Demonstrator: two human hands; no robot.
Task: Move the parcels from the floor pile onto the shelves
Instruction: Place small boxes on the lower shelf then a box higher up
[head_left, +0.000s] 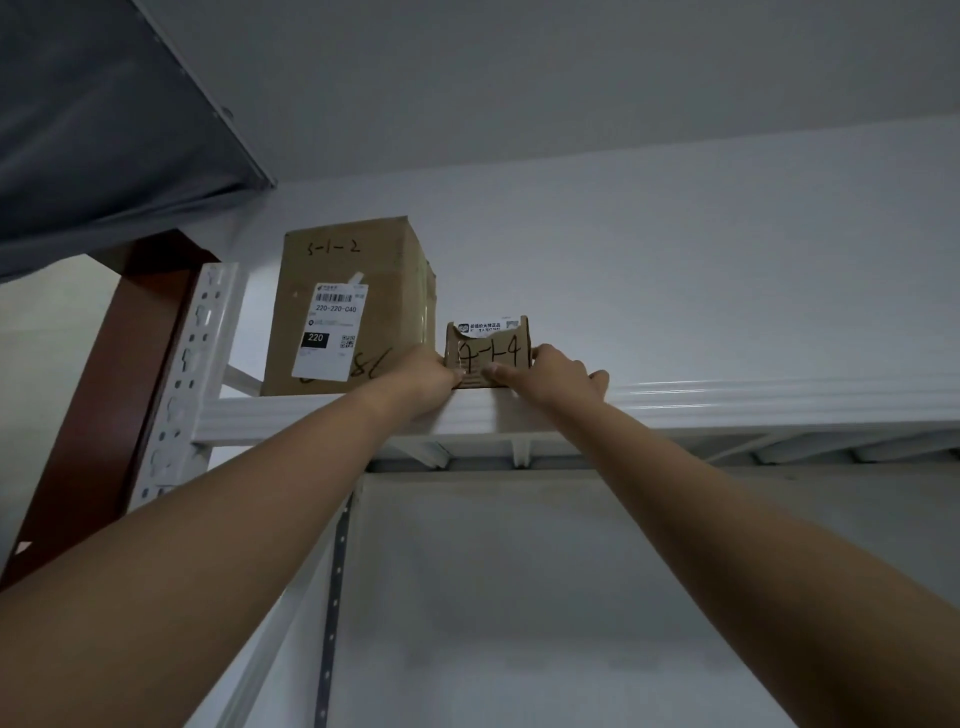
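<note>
A small brown cardboard parcel (491, 349), marked by hand "4-1-4", stands on the top white metal shelf (727, 402). Both arms reach up to it. My left hand (426, 376) grips its lower left corner. My right hand (550, 376) holds its right side, thumb across the front face and fingers curled over the shelf edge. Directly to its left stands a large cardboard box (353, 306) with a white shipping label and "5-1-2" written on it. The floor pile is out of view.
The shelf's perforated white upright (187, 379) rises at the left, with a brown post (109, 374) and a dark grey sheet (104, 119) beyond it. To the right of the small parcel the shelf runs on along the white wall (675, 249).
</note>
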